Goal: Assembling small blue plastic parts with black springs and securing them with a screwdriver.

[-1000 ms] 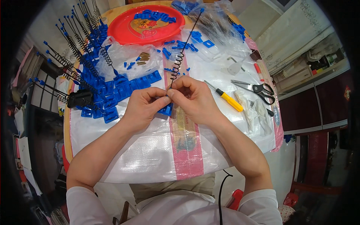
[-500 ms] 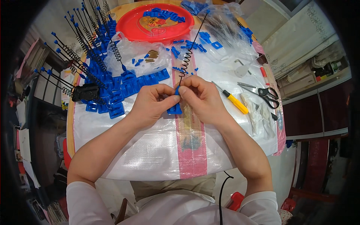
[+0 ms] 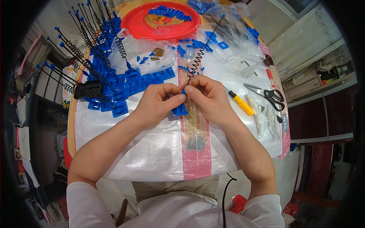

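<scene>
Both my hands meet over the middle of the table with their fingers closed around the same small piece. My left hand (image 3: pixel 161 102) pinches a blue plastic base (image 3: pixel 180 110) between thumb and fingers; its lower end shows below the fingertips. My right hand (image 3: pixel 207 97) pinches at the top of that base, where a black coiled spring rod (image 3: pixel 197 60) rises from it. The rod leans away to the right and ends in a small blue tip. My fingers hide the joint between rod and base.
Many blue bases with upright spring rods (image 3: pixel 95 60) crowd the left. Behind are a red tray (image 3: pixel 131 28) of blue parts and a plastic bag with brass pins (image 3: pixel 156 53). On the right lie a yellow-handled screwdriver (image 3: pixel 243 105), black scissors (image 3: pixel 272 97), an Allen key (image 3: pixel 249 66) and white gloves (image 3: pixel 258 116).
The rod's top has tilted further to the right. Both hands stay closed at the joint, and the base has turned slightly.
</scene>
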A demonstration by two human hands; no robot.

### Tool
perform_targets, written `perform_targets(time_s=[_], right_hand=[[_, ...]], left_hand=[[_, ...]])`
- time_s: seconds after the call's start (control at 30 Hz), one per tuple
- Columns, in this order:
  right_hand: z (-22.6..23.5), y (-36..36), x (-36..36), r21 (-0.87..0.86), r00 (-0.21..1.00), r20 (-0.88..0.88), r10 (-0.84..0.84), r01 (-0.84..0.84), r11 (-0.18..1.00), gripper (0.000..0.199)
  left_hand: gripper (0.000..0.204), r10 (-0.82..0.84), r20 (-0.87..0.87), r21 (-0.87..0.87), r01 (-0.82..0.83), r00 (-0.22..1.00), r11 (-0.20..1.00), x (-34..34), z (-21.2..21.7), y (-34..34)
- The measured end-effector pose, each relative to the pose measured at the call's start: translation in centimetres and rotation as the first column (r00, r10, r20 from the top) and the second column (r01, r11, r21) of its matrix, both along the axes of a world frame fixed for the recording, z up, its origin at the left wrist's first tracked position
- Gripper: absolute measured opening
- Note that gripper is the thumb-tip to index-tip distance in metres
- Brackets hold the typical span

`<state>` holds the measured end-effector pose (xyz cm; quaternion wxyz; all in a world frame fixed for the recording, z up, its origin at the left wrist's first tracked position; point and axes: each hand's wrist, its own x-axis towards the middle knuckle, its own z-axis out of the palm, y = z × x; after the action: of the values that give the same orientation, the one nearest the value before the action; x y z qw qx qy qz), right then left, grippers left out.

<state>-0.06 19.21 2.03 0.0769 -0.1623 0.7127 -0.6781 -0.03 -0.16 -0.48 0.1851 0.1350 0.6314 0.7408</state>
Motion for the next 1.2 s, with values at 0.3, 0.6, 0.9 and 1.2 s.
perform_targets(time_s=[0.3,0.6,0.9,1.2], right_hand=[[0.6,0.2,0.0,-0.143,0.980,0.191,0.060,-0.033,0.989,0.018],[0.5,0.2,-0.1,-0.144,0.977,0.199,0.072,-0.043,0.989,0.019],[0.2,0.3,-0.2,-0.121,0.978,0.206,0.042,-0.017,0.992,0.019],[0.3,0.2,0.0,-0.134,0.974,0.224,0.020,0.010,0.991,0.020]], left_hand=[[0.022,-0.045,-0.003,0.030,0.046,0.999,0.999,-0.1,0.4,-0.3],[0.022,-0.032,0.011,0.081,0.031,0.999,0.996,0.0,0.5,-0.1],[0.021,-0.054,0.033,0.077,0.051,0.998,0.996,-0.3,0.5,-0.6],[0.024,-0.163,0.231,0.253,0.102,0.959,0.962,-0.2,1.5,-0.5]])
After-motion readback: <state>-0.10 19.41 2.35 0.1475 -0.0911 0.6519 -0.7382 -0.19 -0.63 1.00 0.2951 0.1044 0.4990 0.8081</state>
